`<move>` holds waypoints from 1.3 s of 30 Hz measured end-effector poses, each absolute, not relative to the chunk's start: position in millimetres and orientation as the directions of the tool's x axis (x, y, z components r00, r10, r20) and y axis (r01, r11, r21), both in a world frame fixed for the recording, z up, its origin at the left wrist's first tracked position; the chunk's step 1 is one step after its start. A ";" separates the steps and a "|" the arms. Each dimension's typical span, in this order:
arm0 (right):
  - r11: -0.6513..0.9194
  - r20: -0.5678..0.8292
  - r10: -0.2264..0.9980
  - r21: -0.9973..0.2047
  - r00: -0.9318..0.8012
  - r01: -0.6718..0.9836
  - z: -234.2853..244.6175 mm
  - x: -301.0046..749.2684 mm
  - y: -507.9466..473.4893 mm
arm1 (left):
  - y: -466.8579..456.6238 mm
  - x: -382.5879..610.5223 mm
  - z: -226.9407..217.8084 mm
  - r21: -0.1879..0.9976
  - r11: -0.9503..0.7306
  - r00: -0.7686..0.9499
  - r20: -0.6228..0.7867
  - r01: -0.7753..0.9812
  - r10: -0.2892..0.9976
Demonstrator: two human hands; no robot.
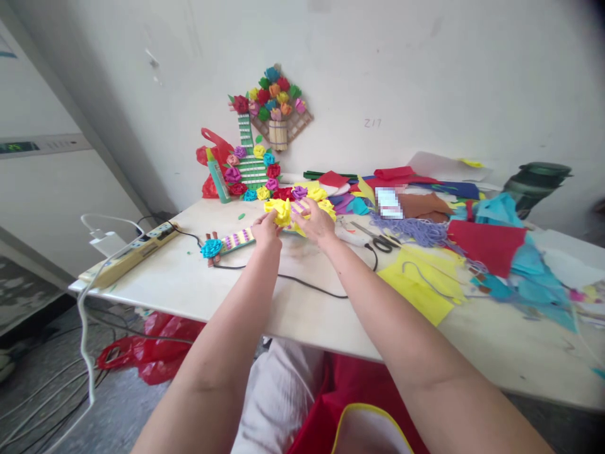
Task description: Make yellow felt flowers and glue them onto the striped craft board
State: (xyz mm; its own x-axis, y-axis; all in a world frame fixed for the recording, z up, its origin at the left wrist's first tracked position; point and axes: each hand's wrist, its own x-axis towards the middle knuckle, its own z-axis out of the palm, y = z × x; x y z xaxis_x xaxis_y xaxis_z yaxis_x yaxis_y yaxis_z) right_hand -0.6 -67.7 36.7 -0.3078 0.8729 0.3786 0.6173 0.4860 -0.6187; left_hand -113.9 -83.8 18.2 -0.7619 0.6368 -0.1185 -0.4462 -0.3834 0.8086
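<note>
A guitar-shaped craft [239, 238] lies on the table, its neck striped cream and purple with a blue flower [211, 248] at the end. Where neck and body meet is a ruffled yellow flower [278, 212]. My left hand [267, 231] is closed on its near left side, thumb against the petals. From the right, my right hand [319, 225] curls its fingertips against the flower's right edge, over the striped body. More yellow and purple flowers [299, 193] edge the body behind my hands. My hands hide part of the craft.
A second, green-striped guitar craft [254, 169] leans on the wall beside a glue bottle [218, 178]. Scissors [378, 240], purple yarn [411, 231], yellow sheets [420, 284] and a dark cup [536, 186] are on the right. A black cable [307, 284] crosses the table from a power strip [132, 255].
</note>
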 end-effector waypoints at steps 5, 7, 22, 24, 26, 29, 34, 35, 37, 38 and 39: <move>0.472 0.305 0.873 -0.724 -0.380 0.504 39.8 -10.0 -52.6 | -86.1 -108.8 19.4 0.792 -0.434 -0.745 -0.040 -0.430 0.665; 0.452 0.297 0.881 -0.760 -0.369 0.466 39.4 -12.9 -49.6 | -85.8 -107.7 19.2 0.787 -0.437 -0.740 -0.036 -0.435 0.672; 0.475 0.354 0.876 -0.746 -0.327 0.466 36.6 -10.5 -43.6 | -85.6 -107.7 15.0 0.781 -0.438 -0.719 -0.020 -0.445 0.694; 0.474 0.347 0.874 -0.760 -0.339 0.444 37.8 -8.4 -43.4 | -86.0 -107.3 15.4 0.780 -0.439 -0.718 -0.020 -0.446 0.695; 0.480 0.343 0.866 -0.772 -0.364 0.417 39.1 -6.8 -43.4 | -86.6 -107.0 15.8 0.780 -0.440 -0.722 -0.021 -0.445 0.692; 0.525 0.365 0.833 -0.758 -0.415 0.387 39.7 -7.2 -42.8 | -87.7 -106.2 17.0 0.779 -0.445 -0.721 -0.012 -0.441 0.693; 0.537 0.389 0.829 -0.753 -0.401 0.381 38.6 -13.6 -39.5 | -90.7 -105.4 21.9 0.781 -0.451 -0.707 0.017 -0.432 0.707; 0.532 0.390 0.834 -0.757 -0.391 0.379 38.5 -14.8 -38.6 | -91.8 -105.8 23.0 0.779 -0.449 -0.705 0.013 -0.437 0.709; 0.521 0.390 0.842 -0.767 -0.372 0.375 38.8 -16.3 -36.7 | -95.1 -107.7 24.2 0.770 -0.426 -0.705 -0.044 -0.475 0.708; 0.514 0.389 0.847 -0.771 -0.362 0.375 39.2 -16.7 -35.7 | -97.2 -109.0 24.0 0.761 -0.402 -0.705 -0.101 -0.510 0.702; 0.507 0.387 0.852 -0.775 -0.352 0.377 39.6 -16.7 -34.7 | -99.7 -110.4 23.2 0.747 -0.366 -0.698 -0.178 -0.555 0.694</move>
State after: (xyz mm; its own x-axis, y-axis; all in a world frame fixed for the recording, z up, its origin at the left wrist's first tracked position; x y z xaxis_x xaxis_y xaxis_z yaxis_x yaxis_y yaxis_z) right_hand -16.7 -34.7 39.6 -0.3517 0.8525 0.3867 0.3772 0.5072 -0.7749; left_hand -110.4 -99.7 23.2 -0.6978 0.6938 -0.1780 -0.5550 -0.3665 0.7468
